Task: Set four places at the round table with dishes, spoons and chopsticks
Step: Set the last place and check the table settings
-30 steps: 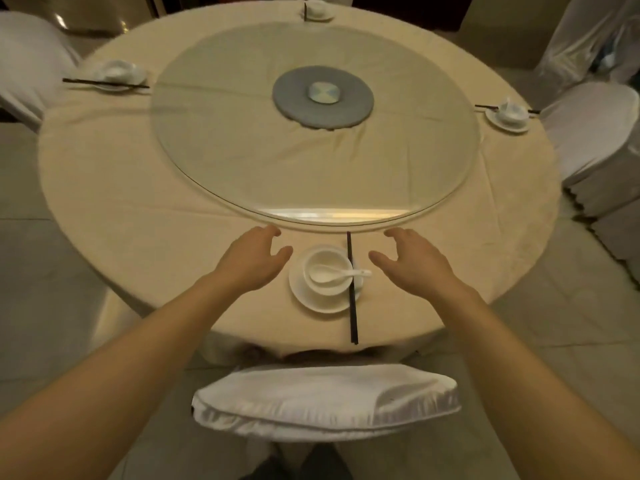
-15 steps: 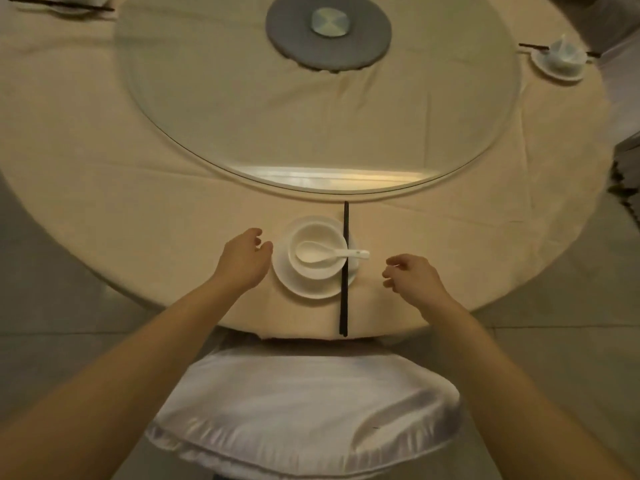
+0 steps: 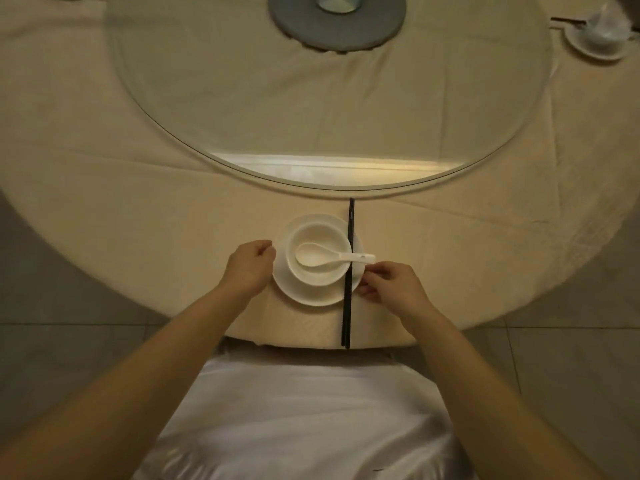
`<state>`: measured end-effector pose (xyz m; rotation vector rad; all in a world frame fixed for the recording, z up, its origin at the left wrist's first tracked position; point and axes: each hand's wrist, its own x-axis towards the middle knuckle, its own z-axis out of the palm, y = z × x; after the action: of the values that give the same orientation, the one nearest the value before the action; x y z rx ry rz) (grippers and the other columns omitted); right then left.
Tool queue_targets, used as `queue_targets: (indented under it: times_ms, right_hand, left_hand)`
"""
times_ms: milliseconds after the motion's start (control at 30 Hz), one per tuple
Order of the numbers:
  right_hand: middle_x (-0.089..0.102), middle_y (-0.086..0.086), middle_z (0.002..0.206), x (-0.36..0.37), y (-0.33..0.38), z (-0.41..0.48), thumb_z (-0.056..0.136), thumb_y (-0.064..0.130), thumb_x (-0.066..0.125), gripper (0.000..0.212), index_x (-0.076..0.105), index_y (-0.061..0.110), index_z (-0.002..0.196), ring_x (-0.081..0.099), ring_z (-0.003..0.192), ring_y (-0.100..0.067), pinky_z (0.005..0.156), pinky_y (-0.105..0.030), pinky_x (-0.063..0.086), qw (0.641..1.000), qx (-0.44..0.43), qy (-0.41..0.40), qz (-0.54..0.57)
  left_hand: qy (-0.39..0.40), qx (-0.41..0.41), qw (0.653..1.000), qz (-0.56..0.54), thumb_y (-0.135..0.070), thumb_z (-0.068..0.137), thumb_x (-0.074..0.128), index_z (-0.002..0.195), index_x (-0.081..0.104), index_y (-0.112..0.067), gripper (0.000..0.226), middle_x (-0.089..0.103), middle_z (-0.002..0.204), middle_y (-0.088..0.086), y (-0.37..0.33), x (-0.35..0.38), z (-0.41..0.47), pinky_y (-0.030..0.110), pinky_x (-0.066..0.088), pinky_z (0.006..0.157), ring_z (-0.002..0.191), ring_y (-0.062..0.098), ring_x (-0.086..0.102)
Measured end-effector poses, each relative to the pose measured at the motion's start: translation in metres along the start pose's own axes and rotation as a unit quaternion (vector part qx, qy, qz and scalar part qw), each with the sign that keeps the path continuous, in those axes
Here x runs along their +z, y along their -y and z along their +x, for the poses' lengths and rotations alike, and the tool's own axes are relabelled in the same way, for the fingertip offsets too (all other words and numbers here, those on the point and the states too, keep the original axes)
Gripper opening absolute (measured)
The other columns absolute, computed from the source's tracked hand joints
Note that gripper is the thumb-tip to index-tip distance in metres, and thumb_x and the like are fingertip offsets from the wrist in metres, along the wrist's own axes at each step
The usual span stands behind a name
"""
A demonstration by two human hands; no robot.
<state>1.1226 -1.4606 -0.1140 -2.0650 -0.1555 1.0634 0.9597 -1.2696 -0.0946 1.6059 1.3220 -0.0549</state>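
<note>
The chopsticks [image 3: 347,289] end at the counter's [image 3: 138,220] near edge and ride over the plate's [image 3: 311,297] right rim, so a nudge could roll them off. The right hand [image 3: 394,289], fingers curled, sits just beside them under the spoon's [image 3: 311,256] overhanging handle; a bump might tip it from the bowl [image 3: 318,277]. The left hand [image 3: 247,268] curls at the plate's left rim. I cannot tell whether either grip grasps anything.

The cloth-covered round table [image 3: 138,209] bears a glass turntable [image 3: 242,98], a white plate [image 3: 311,296], black chopsticks [image 3: 346,317] and a far-right saucer [image 3: 595,53].
</note>
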Motion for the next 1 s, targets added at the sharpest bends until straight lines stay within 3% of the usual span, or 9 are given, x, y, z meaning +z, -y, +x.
queue_targets:
  times_ms: [233,567,800,900,1000]
  right_hand:
    - [0.074,-0.011,0.076,0.006,0.0,0.002,0.092,0.002,0.061,0.016,0.07,0.015,0.091,0.074,0.076,-0.025,0.079,-0.043,0.063,1.0,-0.01,-0.014,-0.01]
    - [0.074,-0.009,0.075,0.013,-0.003,0.0,0.092,0.003,0.063,0.018,0.068,0.018,0.084,0.075,0.076,-0.025,0.082,-0.043,0.062,0.999,0.0,-0.035,-0.011]
    - [0.075,-0.01,0.077,0.005,-0.011,-0.003,0.092,0.004,0.063,0.018,0.069,0.019,0.085,0.075,0.08,-0.027,0.083,-0.044,0.062,0.999,0.01,-0.046,0.006]
    - [0.075,-0.011,0.08,0.002,-0.012,-0.002,0.092,0.004,0.063,0.017,0.069,0.019,0.086,0.075,0.079,-0.025,0.082,-0.042,0.062,0.999,0.008,-0.049,0.015]
    - [0.075,-0.012,0.082,0.0,-0.015,-0.002,0.092,0.004,0.064,0.014,0.069,0.016,0.09,0.075,0.08,-0.025,0.083,-0.041,0.062,0.998,0.009,-0.049,0.029]
  left_hand:
    - [0.003,-0.001,1.0,-0.008,-0.026,0.101,0.047,0.136,0.062,-0.016,0.04,0.063,0.135,0.001,0.001,-0.002,-0.001,0.045,0.045,0.108,0.125,0.023,0.056]
    - [0.014,0.007,1.0,0.001,-0.029,0.1,0.048,0.138,0.06,-0.018,0.041,0.062,0.137,0.0,0.006,-0.008,-0.003,0.047,0.045,0.109,0.126,0.022,0.056]
    - [0.013,0.027,0.999,0.011,-0.022,0.103,0.047,0.143,0.054,-0.011,0.042,0.056,0.145,0.005,-0.002,0.003,-0.008,0.037,0.04,0.111,0.133,0.023,0.051]
    - [0.01,0.035,0.999,0.011,-0.02,0.103,0.047,0.141,0.056,-0.01,0.04,0.058,0.142,0.006,-0.004,0.006,-0.008,0.029,0.04,0.1,0.126,0.02,0.053]
    - [0.01,0.036,0.999,0.012,-0.021,0.103,0.048,0.141,0.055,-0.012,0.04,0.058,0.143,0.005,-0.004,0.008,-0.006,0.031,0.039,0.102,0.131,0.022,0.052]
